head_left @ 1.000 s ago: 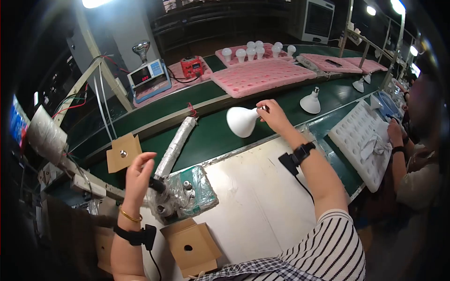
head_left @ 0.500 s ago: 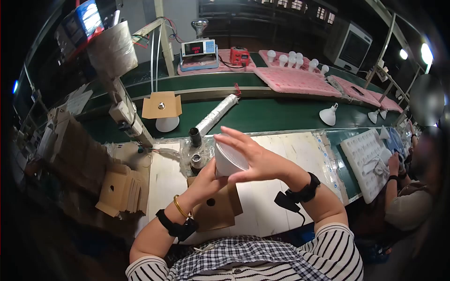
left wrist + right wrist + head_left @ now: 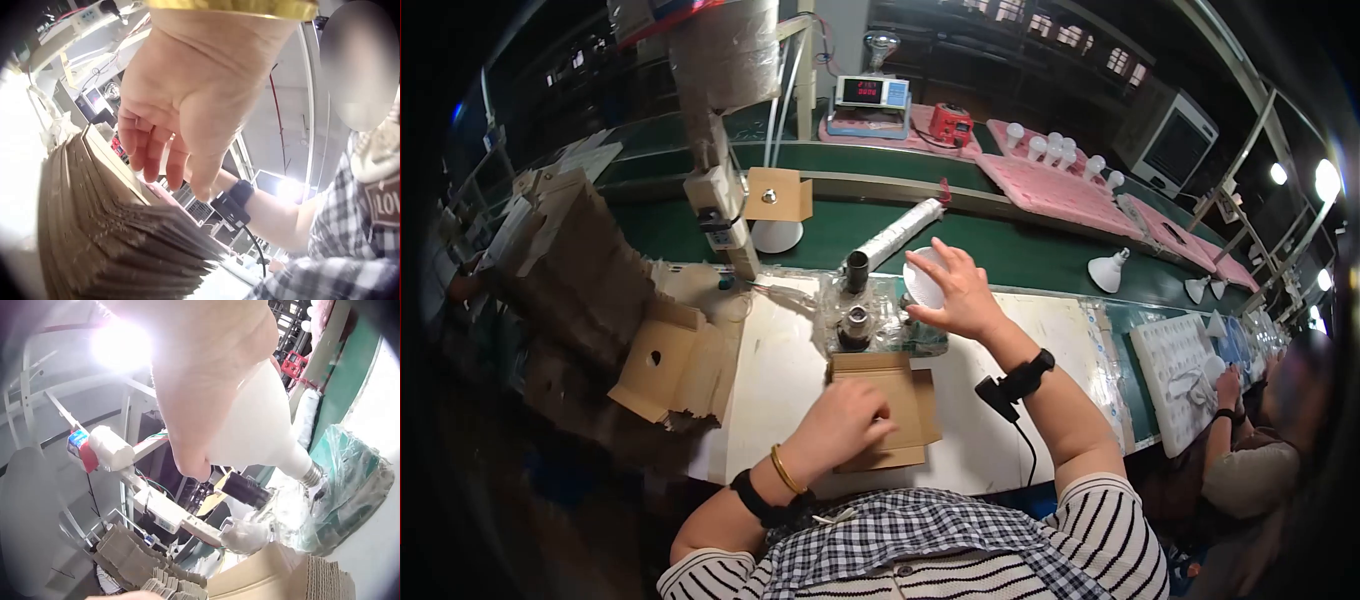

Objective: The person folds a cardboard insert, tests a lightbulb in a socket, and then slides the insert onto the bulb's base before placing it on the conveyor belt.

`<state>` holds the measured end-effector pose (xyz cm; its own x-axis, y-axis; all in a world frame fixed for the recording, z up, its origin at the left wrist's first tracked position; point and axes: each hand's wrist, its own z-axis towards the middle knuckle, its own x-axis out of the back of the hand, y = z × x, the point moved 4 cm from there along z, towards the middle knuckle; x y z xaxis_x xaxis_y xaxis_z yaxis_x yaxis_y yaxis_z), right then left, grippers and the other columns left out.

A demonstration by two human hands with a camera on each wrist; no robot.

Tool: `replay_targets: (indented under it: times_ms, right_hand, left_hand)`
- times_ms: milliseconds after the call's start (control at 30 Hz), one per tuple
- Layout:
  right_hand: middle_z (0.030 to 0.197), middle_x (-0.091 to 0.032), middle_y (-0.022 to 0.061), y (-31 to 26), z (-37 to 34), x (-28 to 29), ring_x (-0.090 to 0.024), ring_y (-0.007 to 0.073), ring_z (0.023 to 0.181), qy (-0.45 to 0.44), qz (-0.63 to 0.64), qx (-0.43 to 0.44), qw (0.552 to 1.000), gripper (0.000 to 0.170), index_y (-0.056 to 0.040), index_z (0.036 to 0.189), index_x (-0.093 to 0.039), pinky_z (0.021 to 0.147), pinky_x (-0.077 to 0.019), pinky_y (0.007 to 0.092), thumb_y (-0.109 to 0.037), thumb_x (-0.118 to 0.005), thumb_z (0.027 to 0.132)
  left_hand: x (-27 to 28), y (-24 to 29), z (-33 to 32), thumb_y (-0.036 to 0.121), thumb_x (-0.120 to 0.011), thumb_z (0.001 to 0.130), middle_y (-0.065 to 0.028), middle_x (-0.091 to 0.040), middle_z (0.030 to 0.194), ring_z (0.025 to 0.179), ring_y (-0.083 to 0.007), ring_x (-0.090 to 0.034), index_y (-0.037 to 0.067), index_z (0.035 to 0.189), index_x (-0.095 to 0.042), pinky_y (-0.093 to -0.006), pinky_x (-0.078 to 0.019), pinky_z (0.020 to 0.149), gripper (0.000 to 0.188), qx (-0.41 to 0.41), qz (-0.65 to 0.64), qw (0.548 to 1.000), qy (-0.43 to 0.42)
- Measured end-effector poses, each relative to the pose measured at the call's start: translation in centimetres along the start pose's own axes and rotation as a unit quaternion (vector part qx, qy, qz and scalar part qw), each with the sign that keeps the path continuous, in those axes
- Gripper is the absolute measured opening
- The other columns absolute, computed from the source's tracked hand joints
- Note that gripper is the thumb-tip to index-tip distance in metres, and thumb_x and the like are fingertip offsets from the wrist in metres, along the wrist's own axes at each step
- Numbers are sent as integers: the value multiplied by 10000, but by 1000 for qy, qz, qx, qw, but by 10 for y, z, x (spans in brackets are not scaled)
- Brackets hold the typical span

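Note:
A white reflector light bulb is in my right hand, fingers spread round its wide face. Its threaded base points down at the green, plastic-wrapped test fixture. Beside the bulb on that fixture stand a black cylinder and a metal-rimmed socket. My left hand hovers over a folded cardboard insert, covering part of it. In the left wrist view its fingers hang loosely bent with nothing between them.
Stacked cardboard inserts stand at the left. A bulb with a cardboard collar sits on the green belt, past a foil-wrapped tube. Behind are a digital meter and pink foam trays. Another person works at the right.
My right hand brought the bulb from the belt, both hands met around it, and the right hand then carried it to the fixture. My left hand let go and moved down over the cardboard insert.

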<state>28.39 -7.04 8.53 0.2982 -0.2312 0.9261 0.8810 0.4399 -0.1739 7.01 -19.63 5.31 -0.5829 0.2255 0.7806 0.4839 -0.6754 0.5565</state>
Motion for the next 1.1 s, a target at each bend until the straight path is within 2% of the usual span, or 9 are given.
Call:
replay_targets:
  times_ms: [133,267,367,433,567,700,867,967,1100]
  right_hand:
    - [1517,-375,196,4,9,-12,-388,418,1339,4,-10,7,1000,805,-348,1432,-494,994,-391,571,-519,-761,691]
    - [1521,-389,185,-9,13,-6,-364,408,1367,-28,-17,-22,999,795,-308,1436,-501,983,-378,621,-450,-761,698]
    - [1517,-390,195,-9,15,-7,-374,402,1358,-23,-37,-11,999,775,-327,1430,-506,959,-401,579,-467,-752,709]
    - [1504,-396,193,-3,16,-14,-409,398,1320,3,-60,7,998,775,-383,1434,-487,922,-426,532,-540,-708,709]
    - [1497,-399,195,-5,14,-13,-403,399,1308,0,-76,8,997,772,-342,1427,-497,897,-438,541,-546,-724,719]
    - [1465,-422,177,-7,15,-8,-422,418,1282,-7,-61,5,998,776,-342,1435,-487,891,-446,559,-553,-716,724]
    - [1466,-418,176,-6,14,-10,-422,420,1279,7,-57,9,998,754,-335,1429,-497,884,-449,566,-544,-707,736]
    - [1483,-419,178,-5,14,-11,-424,397,1295,-7,-69,0,998,768,-376,1439,-472,900,-451,535,-560,-695,728]
    - [1457,-428,184,-8,13,-8,-429,420,1273,7,-58,6,998,746,-326,1429,-500,885,-449,568,-534,-705,743]
  left_hand:
    - [-8,15,-21,420,-793,741,-97,-589,955,944,-303,-562,79,896,-613,-411,-465,838,416,-4,62,998,-20]
    - [-10,15,-23,436,-788,744,-94,-581,974,963,-299,-556,74,893,-613,-408,-456,851,429,5,84,995,-46]
    - [-8,19,-18,435,-772,764,-97,-603,970,961,-296,-564,71,893,-622,-404,-466,860,415,-15,75,996,-54]
    - [-7,17,-15,408,-743,803,-79,-638,947,946,-279,-580,82,868,-643,-386,-493,849,348,12,76,994,-80]
    - [-13,15,-15,295,-712,831,-19,-660,895,866,-236,-607,106,817,-681,-338,-539,744,192,-13,134,989,-56]
    - [-13,20,-14,204,-730,782,-26,-655,915,835,-250,-605,110,839,-695,-339,-542,736,115,-25,125,991,-45]
    - [-13,23,-14,214,-740,775,-34,-649,965,839,-260,-604,106,847,-704,-345,-544,750,135,-42,126,990,-47]
    - [-11,24,-13,220,-742,779,-31,-649,983,856,-259,-607,104,857,-708,-346,-546,760,144,-45,125,990,-52]
    - [-3,27,-10,230,-727,819,-43,-649,995,874,-266,-621,99,880,-700,-351,-541,766,146,-21,91,993,-68]
